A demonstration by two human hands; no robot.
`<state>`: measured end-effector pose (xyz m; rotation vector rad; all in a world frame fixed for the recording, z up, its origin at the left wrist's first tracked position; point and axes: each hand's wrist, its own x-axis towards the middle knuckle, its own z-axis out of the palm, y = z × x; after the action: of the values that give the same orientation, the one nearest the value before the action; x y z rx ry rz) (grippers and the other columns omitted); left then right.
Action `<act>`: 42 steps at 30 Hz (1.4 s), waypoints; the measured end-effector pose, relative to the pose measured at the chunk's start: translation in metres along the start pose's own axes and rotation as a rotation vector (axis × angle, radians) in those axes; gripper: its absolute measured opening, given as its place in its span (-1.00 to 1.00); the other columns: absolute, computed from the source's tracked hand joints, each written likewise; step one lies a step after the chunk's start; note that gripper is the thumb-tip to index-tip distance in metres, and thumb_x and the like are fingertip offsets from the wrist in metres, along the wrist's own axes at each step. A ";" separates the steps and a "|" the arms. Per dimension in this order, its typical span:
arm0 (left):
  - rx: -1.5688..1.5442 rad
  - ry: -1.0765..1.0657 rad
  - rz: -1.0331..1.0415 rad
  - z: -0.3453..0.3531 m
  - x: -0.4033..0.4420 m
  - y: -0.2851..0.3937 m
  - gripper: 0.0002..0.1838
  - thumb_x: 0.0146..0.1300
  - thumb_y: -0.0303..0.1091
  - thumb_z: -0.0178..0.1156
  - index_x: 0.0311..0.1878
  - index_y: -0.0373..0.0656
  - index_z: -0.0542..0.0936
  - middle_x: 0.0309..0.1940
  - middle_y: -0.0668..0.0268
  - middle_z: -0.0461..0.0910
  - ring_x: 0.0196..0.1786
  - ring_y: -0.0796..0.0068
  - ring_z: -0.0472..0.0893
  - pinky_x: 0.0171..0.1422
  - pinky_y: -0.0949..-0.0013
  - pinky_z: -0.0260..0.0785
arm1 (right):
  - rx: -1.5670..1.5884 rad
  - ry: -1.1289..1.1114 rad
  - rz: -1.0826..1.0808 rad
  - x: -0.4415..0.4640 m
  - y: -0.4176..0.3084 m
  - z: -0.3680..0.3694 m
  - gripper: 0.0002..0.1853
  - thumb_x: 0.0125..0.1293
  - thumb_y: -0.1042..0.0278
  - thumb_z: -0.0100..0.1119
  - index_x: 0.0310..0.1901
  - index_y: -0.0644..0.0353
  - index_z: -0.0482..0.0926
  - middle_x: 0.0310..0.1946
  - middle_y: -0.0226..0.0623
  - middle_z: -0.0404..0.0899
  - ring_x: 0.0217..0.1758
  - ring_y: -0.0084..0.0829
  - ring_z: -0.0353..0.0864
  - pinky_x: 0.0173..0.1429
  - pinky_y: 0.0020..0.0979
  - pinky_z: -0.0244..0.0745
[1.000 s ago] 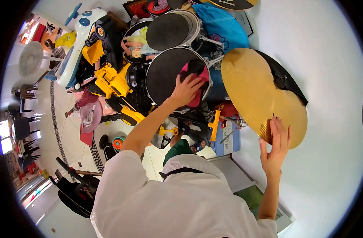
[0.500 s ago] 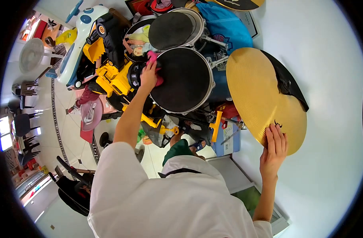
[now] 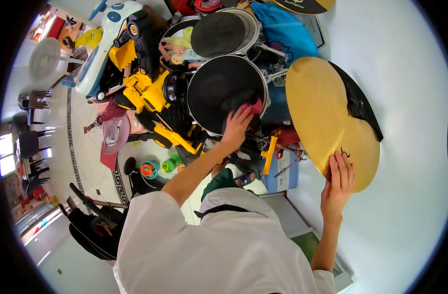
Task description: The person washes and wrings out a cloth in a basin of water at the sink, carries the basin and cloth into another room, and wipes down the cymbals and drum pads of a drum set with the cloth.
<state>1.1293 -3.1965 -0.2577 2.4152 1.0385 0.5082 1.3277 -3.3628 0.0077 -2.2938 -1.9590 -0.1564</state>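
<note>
A round drum (image 3: pixel 219 93) with a black top lies in front of me. On its lower right part my left hand (image 3: pixel 237 126) presses a pink and black cloth (image 3: pixel 255 107), with the fingers over it. To the right, my right hand (image 3: pixel 339 175) lies at the lower edge of a gold cymbal (image 3: pixel 317 108). Its fingers rest flat on the surface and the thumb is hidden, apparently behind the rim. A black strip (image 3: pixel 357 100) covers the cymbal's far right side.
A second drum (image 3: pixel 219 32) stands behind the first. Yellow toy trucks (image 3: pixel 148 93) crowd the left, beside a doll (image 3: pixel 177 54) and a white ride-on toy (image 3: pixel 97 61). A blue bag (image 3: pixel 285 32) hangs at the back. A white wall (image 3: pixel 410 147) borders the right.
My left hand has swept the cloth from the drum's left rim across to its lower right side. My right hand stays on the cymbal. The view has shifted slightly.
</note>
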 end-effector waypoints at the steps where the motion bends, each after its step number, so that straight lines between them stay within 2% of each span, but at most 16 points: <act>1: 0.077 0.022 0.037 0.000 0.009 -0.014 -0.37 -0.07 -0.60 0.04 0.21 -0.14 0.42 0.33 0.21 0.23 0.41 0.14 0.16 0.39 -0.04 0.03 | 0.001 -0.010 0.001 0.000 0.000 -0.001 -0.53 0.11 0.59 0.01 0.12 0.19 0.46 0.17 -0.24 0.42 0.26 -0.13 0.35 0.35 0.01 0.13; 3: 0.205 0.071 0.017 -0.004 0.028 -0.060 -0.45 0.01 -0.51 0.05 0.18 -0.11 0.44 0.32 0.25 0.26 0.41 0.19 0.17 0.35 -0.17 0.04 | 0.010 -0.012 -0.013 0.001 0.001 -0.004 -0.52 0.10 0.59 0.01 0.12 0.19 0.46 0.17 -0.24 0.42 0.26 -0.14 0.35 0.35 0.01 0.13; 4: 0.235 0.127 -0.073 -0.006 0.038 -0.093 -0.49 0.06 -0.50 0.03 0.18 -0.11 0.44 0.32 0.24 0.27 0.40 0.16 0.20 0.31 -0.23 0.08 | 0.013 -0.011 -0.017 0.001 0.002 -0.005 -0.52 0.09 0.59 0.01 0.12 0.19 0.47 0.17 -0.25 0.42 0.27 -0.14 0.35 0.35 0.00 0.13; 5: 0.041 0.086 -0.252 -0.020 0.049 -0.123 -0.50 0.08 -0.49 0.02 0.17 -0.12 0.44 0.31 0.20 0.29 0.39 0.11 0.22 0.27 -0.28 0.09 | 0.008 -0.026 -0.016 0.001 0.002 -0.007 -0.52 0.08 0.59 0.01 0.12 0.19 0.47 0.17 -0.25 0.42 0.26 -0.14 0.35 0.35 0.00 0.13; 8: 0.174 0.251 -0.421 -0.024 0.043 -0.208 -0.44 0.01 -0.56 0.02 0.20 -0.24 0.41 0.27 0.03 0.31 0.32 -0.01 0.28 0.38 0.18 0.16 | -0.011 -0.045 -0.016 0.002 0.003 -0.010 -0.51 0.07 0.59 0.01 0.12 0.18 0.47 0.17 -0.26 0.42 0.26 -0.15 0.36 0.35 0.00 0.14; 12: 0.200 0.341 -0.453 -0.012 0.048 -0.182 -0.46 -0.04 -0.60 0.03 0.13 -0.33 0.45 0.23 -0.04 0.34 0.30 -0.04 0.30 0.41 0.16 0.12 | -0.014 -0.011 -0.044 0.003 0.004 -0.006 -0.51 0.06 0.59 0.00 0.11 0.20 0.47 0.16 -0.24 0.43 0.24 -0.14 0.37 0.34 0.00 0.16; 15: 0.159 0.387 -0.316 -0.007 0.055 -0.164 -0.47 -0.08 -0.62 0.02 0.09 -0.32 0.47 0.17 -0.03 0.40 0.28 -0.02 0.33 0.39 0.12 0.14 | 0.003 -0.006 -0.047 0.004 0.004 -0.005 -0.52 0.07 0.59 -0.01 0.11 0.21 0.47 0.15 -0.21 0.43 0.23 -0.12 0.37 0.33 0.01 0.16; 17: -0.092 0.318 -0.220 -0.003 0.065 -0.128 -0.48 -0.09 -0.65 0.01 0.06 -0.31 0.49 0.12 0.00 0.45 0.27 0.00 0.35 0.35 0.08 0.17 | 0.021 0.000 -0.054 0.005 0.002 -0.003 -0.53 0.08 0.59 -0.01 0.11 0.22 0.47 0.15 -0.19 0.43 0.23 -0.10 0.37 0.33 0.01 0.16; 21: -0.167 0.139 0.141 -0.003 0.066 -0.028 -0.44 -0.10 -0.70 0.03 0.09 -0.27 0.49 0.24 0.13 0.37 0.37 0.10 0.23 0.40 0.16 0.14 | 0.021 -0.006 -0.068 0.004 0.005 -0.002 -0.52 0.07 0.59 -0.01 0.11 0.23 0.46 0.16 -0.18 0.42 0.23 -0.07 0.37 0.32 0.03 0.17; 27: -0.292 -0.217 0.294 -0.014 0.017 -0.011 -0.44 -0.09 -0.72 0.02 0.09 -0.25 0.51 0.28 0.22 0.33 0.40 0.15 0.20 0.45 0.20 0.08 | 0.015 -0.030 -0.083 0.004 0.010 -0.008 -0.51 0.06 0.53 0.00 0.11 0.22 0.46 0.16 -0.19 0.42 0.23 -0.08 0.37 0.32 0.02 0.17; 32: -0.445 -0.305 0.239 -0.046 -0.054 -0.049 -0.45 -0.18 -0.74 0.00 0.01 -0.26 0.54 0.19 0.21 0.43 0.33 0.14 0.30 0.42 0.18 0.15 | 0.021 -0.025 -0.083 0.002 0.013 -0.007 -0.52 0.06 0.51 0.01 0.10 0.20 0.47 0.15 -0.21 0.42 0.22 -0.11 0.37 0.31 0.01 0.17; 35: -0.391 -0.069 -0.025 -0.057 -0.098 -0.095 -0.49 -0.24 -0.76 -0.06 -0.11 -0.28 0.56 0.06 0.15 0.53 0.22 0.09 0.41 0.33 0.19 0.25 | 0.013 -0.038 -0.074 0.000 0.014 -0.009 -0.53 0.07 0.51 0.01 0.10 0.19 0.48 0.15 -0.22 0.42 0.22 -0.11 0.37 0.31 0.02 0.17; 37: -0.512 0.193 -0.403 -0.066 -0.103 -0.117 -0.44 -0.13 -0.79 -0.12 0.00 -0.23 0.55 0.03 0.11 0.53 0.17 0.19 0.48 0.29 0.31 0.26 | 0.016 -0.047 -0.071 0.002 0.015 -0.009 -0.53 0.07 0.51 0.01 0.10 0.19 0.48 0.16 -0.23 0.42 0.22 -0.12 0.37 0.31 0.02 0.17; 39: -0.465 0.429 -0.440 -0.076 -0.086 -0.141 -0.41 -0.01 -0.76 -0.15 0.16 -0.24 0.43 0.08 0.13 0.48 0.16 0.20 0.46 0.31 0.33 0.22 | 0.027 -0.056 -0.063 0.002 0.015 -0.011 -0.53 0.08 0.51 0.01 0.10 0.18 0.48 0.17 -0.23 0.42 0.22 -0.11 0.37 0.31 0.01 0.17; 41: -0.433 0.567 -0.455 -0.078 -0.045 -0.153 -0.41 0.02 -0.70 -0.11 0.21 -0.23 0.39 0.13 0.09 0.45 0.18 0.17 0.44 0.32 0.35 0.19 | 0.036 -0.060 -0.058 0.006 0.012 -0.013 -0.51 0.03 0.57 0.00 0.10 0.21 0.48 0.16 -0.22 0.42 0.22 -0.10 0.38 0.31 0.00 0.19; 42: -0.426 0.541 -0.572 -0.065 -0.022 -0.162 -0.42 0.02 -0.67 -0.09 0.21 -0.23 0.38 0.16 0.07 0.42 0.21 0.14 0.42 0.34 0.33 0.18 | 0.039 -0.063 -0.055 0.008 0.009 -0.016 -0.48 -0.01 0.63 -0.01 0.09 0.23 0.48 0.15 -0.21 0.43 0.21 -0.09 0.38 0.30 0.00 0.20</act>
<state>0.9892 -3.0968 -0.2947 1.5381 1.5749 1.0677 1.3382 -3.3585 0.0245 -2.2485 -2.0368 -0.0511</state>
